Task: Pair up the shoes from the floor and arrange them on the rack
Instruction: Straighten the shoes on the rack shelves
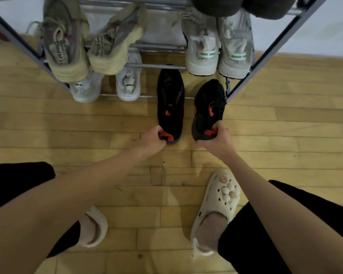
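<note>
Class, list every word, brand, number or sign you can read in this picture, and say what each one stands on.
"SCAPAC": roughly, letters partly blurred, on the heel tab of the left olive sneaker on the rack.
Right olive sneaker: similar heel print, too blurred to read.
Smiley-face charm: on the cream clog.
Nothing else readable.

1. This looks like a home, probably an entryway or a corner of a room.
2. A metal shoe rack (265, 56) stands at the far side against a plain pale wall (325, 26), with several pairs of worn sneakers (67, 48) on its bars.
3. The floor (67, 119) is light wooden parquet with scuffs and small marks.
4. The person wears soft cream house clogs (216, 206), one decorated with flower charms, which suits indoor domestic use.
</note>
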Motion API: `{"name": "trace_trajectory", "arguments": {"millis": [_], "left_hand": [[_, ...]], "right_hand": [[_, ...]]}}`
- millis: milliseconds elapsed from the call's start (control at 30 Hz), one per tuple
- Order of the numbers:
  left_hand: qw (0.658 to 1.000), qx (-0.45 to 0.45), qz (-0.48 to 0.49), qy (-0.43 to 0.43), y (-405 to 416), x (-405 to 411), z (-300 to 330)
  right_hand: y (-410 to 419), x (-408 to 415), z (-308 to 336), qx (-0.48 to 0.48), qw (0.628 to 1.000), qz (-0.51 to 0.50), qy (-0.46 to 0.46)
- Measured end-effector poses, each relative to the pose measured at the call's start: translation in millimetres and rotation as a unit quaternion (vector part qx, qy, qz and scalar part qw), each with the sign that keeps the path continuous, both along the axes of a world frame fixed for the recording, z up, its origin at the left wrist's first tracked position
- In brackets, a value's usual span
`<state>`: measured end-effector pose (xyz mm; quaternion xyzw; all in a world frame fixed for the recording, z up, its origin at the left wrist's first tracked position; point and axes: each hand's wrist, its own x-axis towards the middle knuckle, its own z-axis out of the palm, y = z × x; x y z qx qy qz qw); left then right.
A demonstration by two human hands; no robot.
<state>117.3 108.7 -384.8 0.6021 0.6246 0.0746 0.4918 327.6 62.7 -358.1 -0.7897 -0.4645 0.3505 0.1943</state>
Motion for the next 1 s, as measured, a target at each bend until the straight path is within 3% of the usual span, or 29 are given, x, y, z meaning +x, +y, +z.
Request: {"name": "trace_trajectory", "arguments": {"millis": [133, 233, 367, 500, 667, 800, 1000], "left_hand": [[0.997, 0.003, 0.081, -0.014, -8, 9, 19], [0.980, -0.094, 0.138, -0.110, -3, 15, 35], [0.965, -0.174, 0.098, -0.171, -5, 12, 47], [0.957, -0.150, 0.082, -0.236, -12, 3, 47], [0.966, -0.068, 0.175, -0.180, 6, -20, 42], [0.977, -0.049, 0.179, -0.102, 30, -53, 31], [0.986, -0.044, 0.137, -0.084, 35, -81, 24]], "right_hand": [[-21, -8, 8, 0.062, 0.998, -0.008, 0.024], [-38, -15, 12, 0.098, 0.995, 0.026, 0.022], [-51, -29, 19, 0.133, 0.986, 0.098, 0.017], [-51, -50, 20, 0.156, 0.976, 0.149, 0.034], [-44, -64, 3, 0.151, 0.961, 0.229, -0.032], [-22, -69, -16, 0.057, 0.983, 0.166, -0.057], [32, -98, -42, -0.030, 0.991, 0.114, -0.062]]}}
